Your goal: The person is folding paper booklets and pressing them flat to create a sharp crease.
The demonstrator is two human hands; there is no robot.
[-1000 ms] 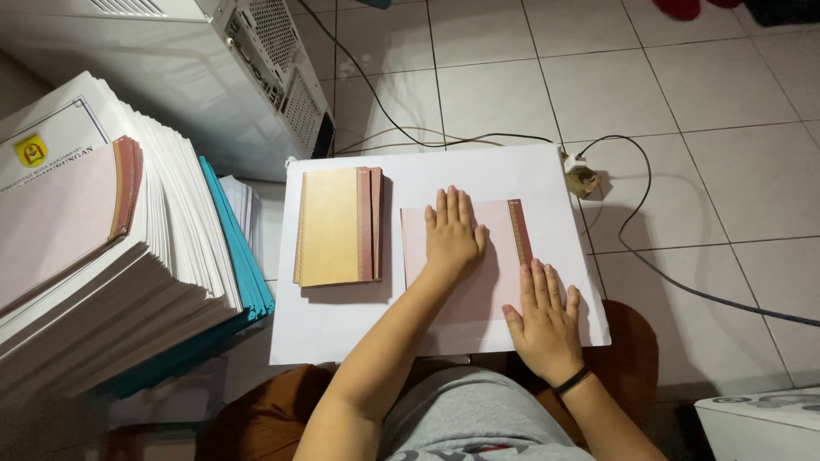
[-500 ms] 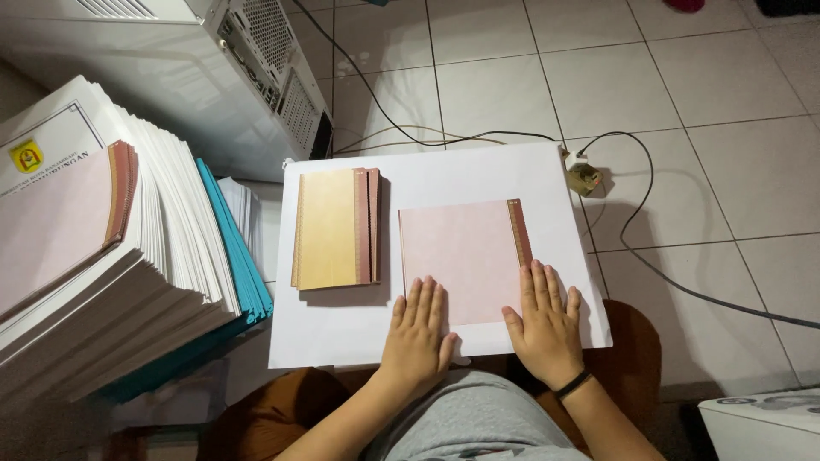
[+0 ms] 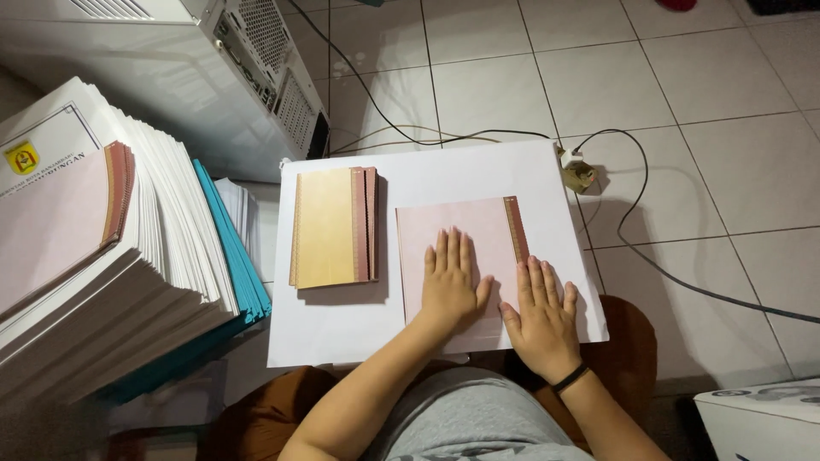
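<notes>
1. Pink booklet [image 3: 461, 256] lies on the white board [image 3: 342, 333]; left hand [image 3: 451, 286] and right hand [image 3: 542, 320] are spread flat, pressing it.
2. Step, probably: smoothing the cover. Next move needs even pressure toward the brown spine strip [image 3: 515, 229].
3. Farther left: yellow booklet stack [image 3: 329, 226].

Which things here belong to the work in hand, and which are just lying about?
In use: left hand, right hand, pink sheet, white board.
Lying about: yellow booklet, paper stack, computer case, cable.
</notes>
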